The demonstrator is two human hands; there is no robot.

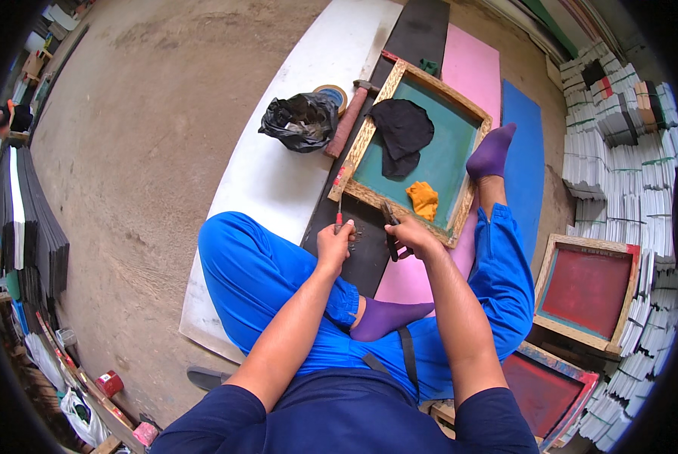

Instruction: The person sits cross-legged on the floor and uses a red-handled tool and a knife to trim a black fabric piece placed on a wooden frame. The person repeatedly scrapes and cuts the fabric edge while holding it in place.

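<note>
My left hand [334,246] is closed round the red handle of a screwdriver [339,219]. Its thin shaft points at the near left corner of a wooden screen frame [388,203] with teal mesh. In my right hand [414,236] is a pair of dark pliers [390,217], held upright beside the frame's near edge. A black cloth [403,132] and a crumpled orange cloth [423,200] lie on the mesh. Along the frame's left side rests a hammer [348,125] with a wrapped reddish handle. Small dark bits are scattered on the black sheet [365,265] between my hands.
A black plastic bag [301,125] and a tape roll [331,95] sit on the white sheet [278,166] at left. Pink [471,64] and blue [522,151] sheets lie right. Red-meshed frames [589,291] and stacked paper bundles [619,166] stand at far right.
</note>
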